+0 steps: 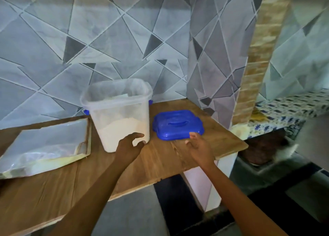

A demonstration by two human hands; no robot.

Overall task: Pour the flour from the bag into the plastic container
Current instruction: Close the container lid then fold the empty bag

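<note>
A clear plastic container (117, 100) stands upright on the wooden counter (160, 162), lid off, with white flour filling about its lower half. The flour bag (46, 145), a flattened clear and pale-yellow pouch, lies on the counter to the container's left. My left hand (130, 145) is at the container's lower right corner, fingers curled apart and holding nothing; contact with the wall cannot be told. My right hand (197, 146) hovers open just in front of the blue lid (178, 124), which lies flat to the container's right.
A grey geometric-patterned wall (106, 39) backs the counter and turns forward at the right. The counter's right edge drops off near a brick-patterned pillar (254, 66). A blue-and-white patterned ledge (288, 107) lies beyond. Dark floor shows below the front edge.
</note>
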